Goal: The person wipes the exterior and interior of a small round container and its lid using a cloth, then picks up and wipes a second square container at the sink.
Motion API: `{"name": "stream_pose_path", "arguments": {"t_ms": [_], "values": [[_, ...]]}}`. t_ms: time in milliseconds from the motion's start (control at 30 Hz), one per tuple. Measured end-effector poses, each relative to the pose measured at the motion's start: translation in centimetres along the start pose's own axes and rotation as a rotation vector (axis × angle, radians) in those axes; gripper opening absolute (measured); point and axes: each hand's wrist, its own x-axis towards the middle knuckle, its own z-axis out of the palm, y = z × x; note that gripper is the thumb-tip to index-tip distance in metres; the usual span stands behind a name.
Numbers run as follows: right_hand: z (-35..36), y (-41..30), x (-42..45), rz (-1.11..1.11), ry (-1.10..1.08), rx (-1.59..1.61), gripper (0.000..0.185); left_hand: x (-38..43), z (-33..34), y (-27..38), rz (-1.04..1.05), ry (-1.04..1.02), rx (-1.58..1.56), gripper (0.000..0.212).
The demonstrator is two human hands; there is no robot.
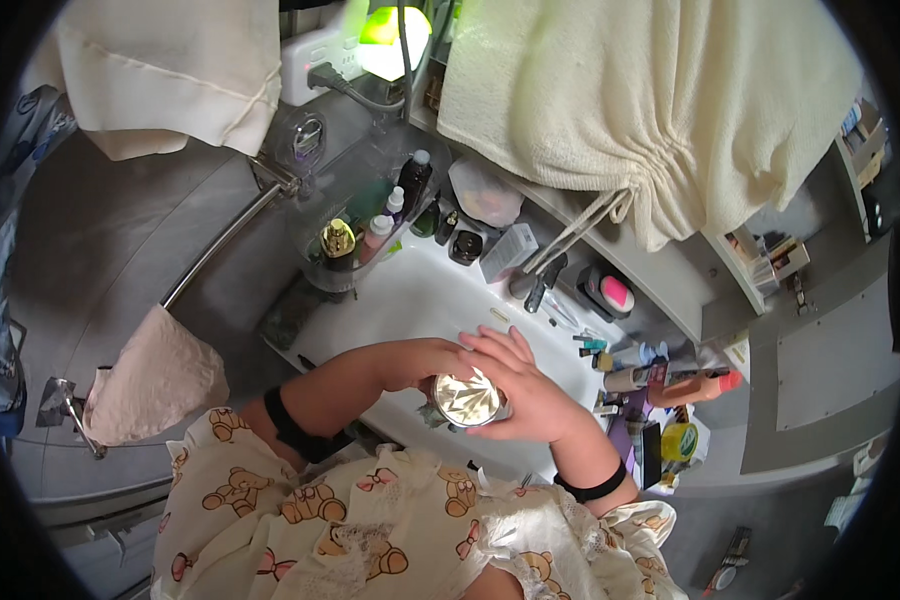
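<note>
A round container with a shiny gold, faceted top (467,397) is between my two hands, over the white washbasin (420,281). My right hand (523,397) wraps its right side, thumb below and fingers spread above. From the left, my left hand (429,364) grips it, with its fingers mostly hidden behind the container and my right hand. The sides of the container are largely covered, so its full shape cannot be seen. Past my hands, the dark faucet (544,283) stands at the basin's back edge.
A clear corner shelf (319,281) holds several bottles on the left. Cream towel cloth (570,97) hangs over the cabinet shelves. Toiletries, including a yellow tub (679,442), crowd the right side. A pink cloth (157,382) hangs on a metal rail (221,244).
</note>
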Motion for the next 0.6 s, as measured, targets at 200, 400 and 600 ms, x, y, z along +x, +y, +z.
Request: {"name": "stream_pose_path", "arguments": {"t_ms": [200, 400, 600], "values": [[2.6, 0.7, 1.0, 0.109, 0.471, 0.137, 0.081, 0.7, 0.5, -1.2, 0.262, 0.148, -0.217, 0.042], [3.6, 0.4, 2.6, 0.307, 0.751, -0.142, 0.084, 1.0, 1.3, 0.5, 0.428, 0.347, -0.026, 0.038], [1.6, 1.4, 2.6, 0.227, 0.519, -0.074, 0.082, 0.6, -0.3, 0.9, 0.317, 0.359, -0.241, 0.043]]}}
